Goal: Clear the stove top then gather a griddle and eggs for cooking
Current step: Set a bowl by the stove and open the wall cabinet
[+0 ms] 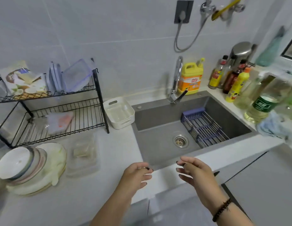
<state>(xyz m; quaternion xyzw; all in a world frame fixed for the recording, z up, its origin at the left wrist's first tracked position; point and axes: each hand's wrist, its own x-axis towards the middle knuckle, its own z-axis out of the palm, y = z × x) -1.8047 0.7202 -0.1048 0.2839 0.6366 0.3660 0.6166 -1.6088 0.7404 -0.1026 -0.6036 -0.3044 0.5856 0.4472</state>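
My left hand and my right hand are both in front of me, over the near edge of the sink. They are apart from each other, with the palms turned toward one another. The fingers are loosely bent and hold nothing. On my right wrist there is a dark bead bracelet.

The sink is grey and deep. A drain sits in its floor, and a blue wire basket lies inside along the right side. The tap stands at the far edge, and just to its right is a yellow detergent jug.

On the white worktop, left of the sink, I see a white plastic tub near the far left corner of the sink. Nearer to me lies a clear plastic box, and to the left of it a stack of plates and bowls. Behind these stands a black wire rack with clear containers leaning on its upper shelf.

On the right, far side of the sink, several bottles stand together, and a blue cloth lies on the worktop near them.

The stove, the griddle and the eggs are not in this view, so I cannot tell where they are.
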